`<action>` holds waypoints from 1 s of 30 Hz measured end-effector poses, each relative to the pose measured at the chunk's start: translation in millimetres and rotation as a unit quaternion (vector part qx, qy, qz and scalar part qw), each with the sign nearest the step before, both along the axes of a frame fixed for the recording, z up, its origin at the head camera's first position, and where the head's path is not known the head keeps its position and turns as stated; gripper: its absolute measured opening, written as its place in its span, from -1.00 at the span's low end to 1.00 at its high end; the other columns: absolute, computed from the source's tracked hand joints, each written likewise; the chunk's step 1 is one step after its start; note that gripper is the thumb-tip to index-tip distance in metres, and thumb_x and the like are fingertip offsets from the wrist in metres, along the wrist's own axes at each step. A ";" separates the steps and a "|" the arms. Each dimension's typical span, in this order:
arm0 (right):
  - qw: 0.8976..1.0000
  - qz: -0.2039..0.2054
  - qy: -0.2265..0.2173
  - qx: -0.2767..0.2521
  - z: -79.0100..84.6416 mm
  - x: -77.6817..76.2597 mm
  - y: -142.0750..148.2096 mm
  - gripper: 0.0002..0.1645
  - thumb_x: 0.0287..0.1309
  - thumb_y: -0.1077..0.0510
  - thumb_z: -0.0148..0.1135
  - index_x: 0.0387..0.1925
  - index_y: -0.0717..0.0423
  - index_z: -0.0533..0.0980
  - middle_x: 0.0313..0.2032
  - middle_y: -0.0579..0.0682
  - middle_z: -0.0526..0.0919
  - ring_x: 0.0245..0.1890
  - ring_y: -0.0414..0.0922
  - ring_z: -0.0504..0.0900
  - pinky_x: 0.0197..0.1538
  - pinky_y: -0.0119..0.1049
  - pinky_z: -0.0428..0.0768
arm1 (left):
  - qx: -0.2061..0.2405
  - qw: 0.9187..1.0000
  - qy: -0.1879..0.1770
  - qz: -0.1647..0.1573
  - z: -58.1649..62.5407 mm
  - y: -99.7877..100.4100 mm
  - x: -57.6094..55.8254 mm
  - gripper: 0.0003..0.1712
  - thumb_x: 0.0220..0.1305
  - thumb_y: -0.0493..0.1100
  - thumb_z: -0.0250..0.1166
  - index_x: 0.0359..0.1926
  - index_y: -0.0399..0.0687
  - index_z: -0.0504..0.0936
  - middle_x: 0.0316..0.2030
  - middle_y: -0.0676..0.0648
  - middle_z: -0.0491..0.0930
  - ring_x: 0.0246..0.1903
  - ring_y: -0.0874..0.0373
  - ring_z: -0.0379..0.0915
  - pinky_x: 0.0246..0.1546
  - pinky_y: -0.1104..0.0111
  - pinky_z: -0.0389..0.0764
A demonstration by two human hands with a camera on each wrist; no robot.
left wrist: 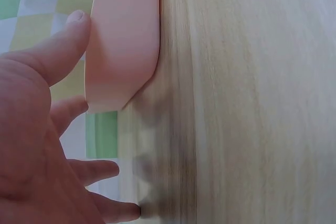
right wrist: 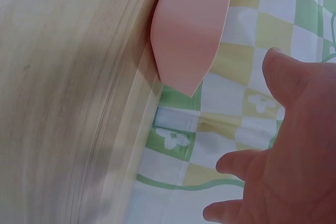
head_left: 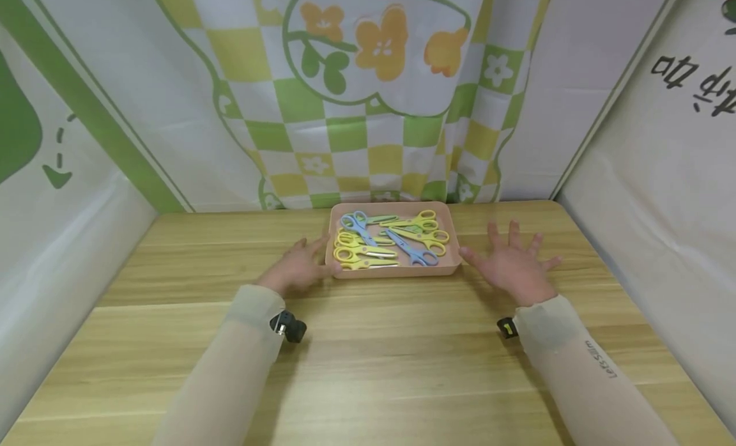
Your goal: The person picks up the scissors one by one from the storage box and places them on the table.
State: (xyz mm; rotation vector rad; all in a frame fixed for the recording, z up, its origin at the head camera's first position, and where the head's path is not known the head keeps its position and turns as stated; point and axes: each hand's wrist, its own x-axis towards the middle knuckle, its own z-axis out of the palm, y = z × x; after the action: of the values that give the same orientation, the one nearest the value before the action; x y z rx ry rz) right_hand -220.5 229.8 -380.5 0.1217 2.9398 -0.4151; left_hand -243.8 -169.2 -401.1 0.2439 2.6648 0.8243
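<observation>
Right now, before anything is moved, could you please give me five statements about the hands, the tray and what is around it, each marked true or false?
1. The pink tray rests on the wooden table. True.
2. All the scissors in the tray are blue. False: several yellow pairs lie there too.
3. The left hand is at the tray's left end. True.
4. The right hand grips a pair of scissors. False: it is spread open and holds nothing.
5. The cloth behind the tray is plain red. False: it has green, yellow and white checks.
</observation>
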 end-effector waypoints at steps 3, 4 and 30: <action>1.000 0.000 -0.006 -0.002 0.7 -1.1 -0.7 0.42 -0.05 -0.82 -0.53 0.59 0.02 -0.24 0.48 0.39 -0.50 0.29 0.60 -0.61 -0.12 0.71 -0.52 | -0.001 1.000 0.000 -0.002 -0.1 -0.2 0.0 0.01 0.35 0.31 0.20 0.61 0.15 -0.10 0.50 -0.43 -0.18 0.43 -0.47 -0.29 0.26 -0.39 -0.14; 1.000 0.001 -0.009 -0.004 0.4 -2.0 -0.3 0.41 -0.05 -0.82 -0.53 0.59 0.02 -0.24 0.47 0.39 -0.50 0.28 0.60 -0.61 -0.11 0.72 -0.51 | -0.002 1.000 0.001 -0.004 -0.3 -0.1 -0.1 0.01 0.35 0.31 0.20 0.61 0.14 -0.10 0.49 -0.43 -0.14 0.42 -0.47 -0.26 0.26 -0.38 -0.13; 0.906 -0.090 -0.205 -0.359 23.1 -90.9 -0.1 0.18 0.24 -0.32 0.22 0.59 0.09 -0.16 0.50 0.40 -0.22 0.39 0.50 -0.03 0.06 0.33 0.47 | 0.012 1.000 -0.004 0.012 -2.9 -0.8 -1.7 0.07 0.26 0.33 0.29 0.60 0.26 -0.08 0.44 -0.31 0.17 0.38 -0.41 0.02 0.31 -0.26 0.03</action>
State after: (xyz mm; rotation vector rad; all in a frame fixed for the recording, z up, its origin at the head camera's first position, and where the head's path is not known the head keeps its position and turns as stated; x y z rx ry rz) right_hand -311.4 229.7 -357.3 0.3322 2.2025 -1.2857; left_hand -245.5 -170.1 -404.0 0.2145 2.6568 0.8638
